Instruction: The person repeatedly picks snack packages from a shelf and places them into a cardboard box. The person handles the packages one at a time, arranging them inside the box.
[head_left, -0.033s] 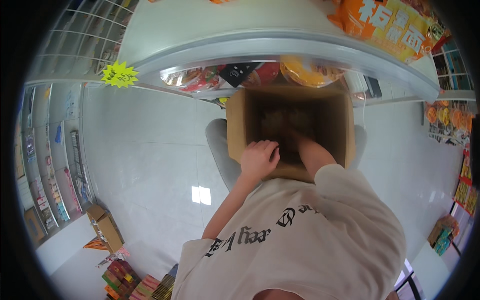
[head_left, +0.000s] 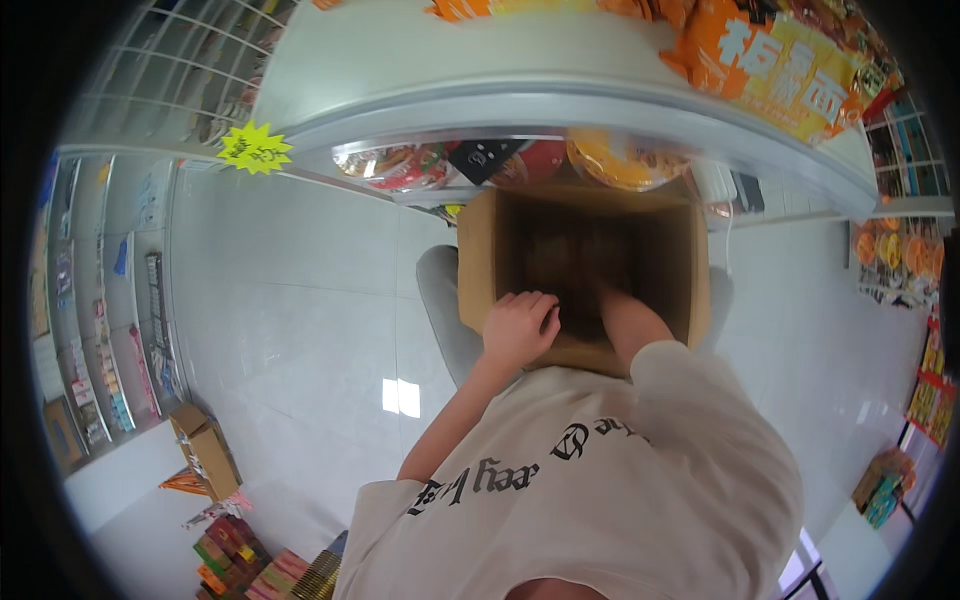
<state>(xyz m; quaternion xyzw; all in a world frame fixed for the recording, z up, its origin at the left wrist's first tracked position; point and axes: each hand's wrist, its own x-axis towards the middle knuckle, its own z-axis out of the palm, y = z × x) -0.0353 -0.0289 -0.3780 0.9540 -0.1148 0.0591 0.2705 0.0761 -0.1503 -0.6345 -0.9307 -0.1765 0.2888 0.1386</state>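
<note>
A tall open cardboard box (head_left: 476, 262) stands between my knees, its inside deep in shadow. My left hand (head_left: 520, 328) is at the box's near left rim, fingers curled over the edge and thumb on the inner side. Down into the box reaches my right hand (head_left: 603, 292); its fingers are lost in the dark, so whatever they touch or hold is hidden. The contents at the bottom are too dim to make out.
Just beyond the box is a white shelf (head_left: 480, 75) with orange noodle packets (head_left: 765, 75). Underneath sit a red-lidded bowl (head_left: 400, 166) and a yellow tub (head_left: 625, 160). Stocked shelves (head_left: 110, 300) line the left; another carton (head_left: 208, 455) lies at lower left.
The view has shifted slightly against the shelf. Inside the box, the pale patches near my right hand have become darker and harder to see. My left hand keeps its place on the rim.
</note>
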